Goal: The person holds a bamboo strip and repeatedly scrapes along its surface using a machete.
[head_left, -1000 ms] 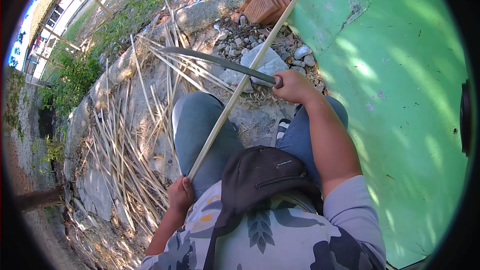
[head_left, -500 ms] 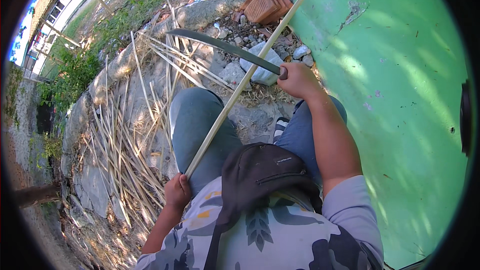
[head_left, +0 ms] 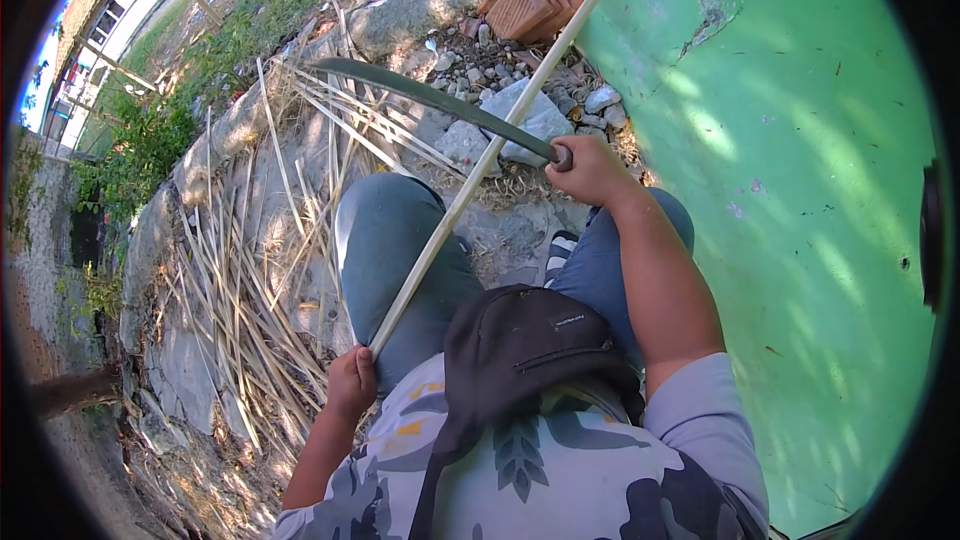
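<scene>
A long pale strip of split bamboo or wood [head_left: 433, 243] slants from my left hip up to the far right, over my left thigh. Its near end is in my left hand [head_left: 352, 380], fingers closed round it. My right hand [head_left: 592, 169] grips the dark handle of a machete [head_left: 420, 93], whose long curved blade points to the far left. The blade crosses the strip a little beyond my knees; whether they touch there, I cannot tell. The strip's far end reaches past the stones toward the green surface.
Many loose pale strips [head_left: 255, 310] lie on the stony ground to my left. Ahead are stacked orange roof tiles [head_left: 532, 8] and broken rocks [head_left: 530, 120]. A smooth green surface [head_left: 800, 240] fills the right side. A black bag [head_left: 540, 340] rests on my lap.
My right hand has come slightly nearer and lower, with the machete's tip moving left. The strip's far end has shifted up a little. My left hand stays almost in place.
</scene>
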`<state>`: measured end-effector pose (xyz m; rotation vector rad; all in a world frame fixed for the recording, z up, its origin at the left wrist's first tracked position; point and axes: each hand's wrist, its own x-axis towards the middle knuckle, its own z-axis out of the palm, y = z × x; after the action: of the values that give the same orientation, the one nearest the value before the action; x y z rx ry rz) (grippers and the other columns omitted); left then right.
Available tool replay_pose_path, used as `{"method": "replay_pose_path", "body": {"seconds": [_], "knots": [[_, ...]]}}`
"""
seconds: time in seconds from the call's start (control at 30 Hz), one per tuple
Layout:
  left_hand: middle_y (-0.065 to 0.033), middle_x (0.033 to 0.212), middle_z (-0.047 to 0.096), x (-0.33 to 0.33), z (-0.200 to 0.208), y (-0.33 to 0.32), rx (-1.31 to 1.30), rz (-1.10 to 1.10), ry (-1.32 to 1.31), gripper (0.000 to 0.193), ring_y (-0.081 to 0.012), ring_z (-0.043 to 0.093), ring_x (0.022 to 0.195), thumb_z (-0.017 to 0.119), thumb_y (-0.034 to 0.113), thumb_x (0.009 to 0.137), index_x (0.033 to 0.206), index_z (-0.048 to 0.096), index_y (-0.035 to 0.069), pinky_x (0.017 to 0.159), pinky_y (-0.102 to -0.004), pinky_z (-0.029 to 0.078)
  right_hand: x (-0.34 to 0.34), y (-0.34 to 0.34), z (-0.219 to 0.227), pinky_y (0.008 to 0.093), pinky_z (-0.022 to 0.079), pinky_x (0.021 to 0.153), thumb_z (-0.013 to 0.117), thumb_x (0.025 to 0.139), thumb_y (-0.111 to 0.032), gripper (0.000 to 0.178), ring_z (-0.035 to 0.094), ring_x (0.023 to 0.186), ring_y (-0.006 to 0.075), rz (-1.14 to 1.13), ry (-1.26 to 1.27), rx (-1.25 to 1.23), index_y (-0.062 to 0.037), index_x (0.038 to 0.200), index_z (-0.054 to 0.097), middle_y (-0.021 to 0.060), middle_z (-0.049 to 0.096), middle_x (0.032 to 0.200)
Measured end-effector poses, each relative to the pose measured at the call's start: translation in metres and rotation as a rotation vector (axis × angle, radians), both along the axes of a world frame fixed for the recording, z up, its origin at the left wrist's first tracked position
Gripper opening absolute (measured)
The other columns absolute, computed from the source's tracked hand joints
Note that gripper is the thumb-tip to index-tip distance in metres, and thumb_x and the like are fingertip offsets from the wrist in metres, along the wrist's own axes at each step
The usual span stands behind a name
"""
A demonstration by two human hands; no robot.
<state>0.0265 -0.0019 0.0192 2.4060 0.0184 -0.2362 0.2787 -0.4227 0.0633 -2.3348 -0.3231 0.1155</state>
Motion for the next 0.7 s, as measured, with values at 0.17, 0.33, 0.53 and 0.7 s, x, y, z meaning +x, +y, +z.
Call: {"method": "replay_pose_path", "body": {"seconds": [0.17,0.33,0.53,0.7], "knots": [[-0.0211,0.062,0.050,-0.004,-0.005,0.008,-0.014,-0.004,0.006,0.049,-0.0440,0.054,0.058,0.038,0.035,0.107,0.074,0.050,0.001,0.057,-0.0468,0.042,-0.016,0.018,0.014,0.0431,0.049,0.062,0.073,0.074,-0.019,0.018,0.061,0.065,0.0341,0.085,-0.108,-0.025,-0.0055,0.084,0.066,0.0150,0.061,0.068],[-0.0213,0.062,0.050,-0.002,-0.006,0.010,-0.047,0.005,0.041,0.050,-0.0430,0.053,0.058,0.038,0.036,0.107,0.074,0.050,0.001,0.057,-0.0459,0.043,-0.011,0.022,0.015,0.0468,0.051,0.066,0.073,0.072,-0.022,0.018,0.065,0.073,0.0392,0.121,-0.193,-0.286,-0.0091,0.084,0.068,0.0159,0.065,0.072],[-0.0214,0.062,0.051,-0.001,-0.005,0.012,-0.063,0.011,0.077,0.051,-0.0416,0.052,0.057,0.038,0.036,0.107,0.075,0.052,0.000,0.057,-0.0450,0.043,-0.008,0.009,0.008,0.0393,0.047,0.059,0.072,0.074,-0.016,0.017,0.060,0.059,0.0296,-0.013,-0.147,-0.048,-0.0028,0.082,0.066,0.0152,0.060,0.065],[-0.0208,0.061,0.051,-0.001,-0.004,0.015,-0.086,-0.009,0.070,0.051,-0.0411,0.052,0.056,0.038,0.036,0.107,0.075,0.053,0.000,0.057,-0.0448,0.043,-0.013,0.024,0.021,0.0460,0.052,0.067,0.069,0.074,-0.023,0.019,0.066,0.074,0.0381,0.171,-0.251,-0.223,-0.0081,0.085,0.069,0.0167,0.067,0.077]]}}
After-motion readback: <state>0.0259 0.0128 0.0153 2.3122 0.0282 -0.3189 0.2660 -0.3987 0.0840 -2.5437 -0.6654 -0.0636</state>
